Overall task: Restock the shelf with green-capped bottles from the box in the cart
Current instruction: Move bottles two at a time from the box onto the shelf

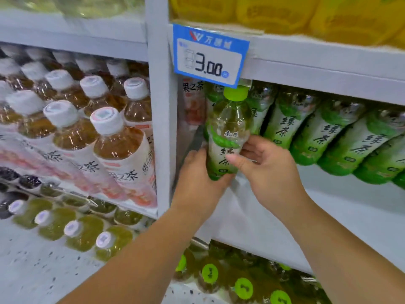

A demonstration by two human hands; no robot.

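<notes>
A green-capped bottle (226, 132) of green tea stands upright at the left end of the white shelf (328, 207). My left hand (198, 183) grips its base from the left and below. My right hand (266, 165) holds its label from the right, thumb across the front. A row of several matching green-labelled bottles (328, 137) stands behind it, stretching to the right. The box and the cart are out of view.
A blue price tag (210, 55) reading 3.00 hangs just above the bottle's cap. A grey upright post (162, 119) separates this bay from white-capped brown tea bottles (114, 139) on the left. More green-capped bottles (243, 286) fill the shelf below, yellow packs (306, 14) the one above.
</notes>
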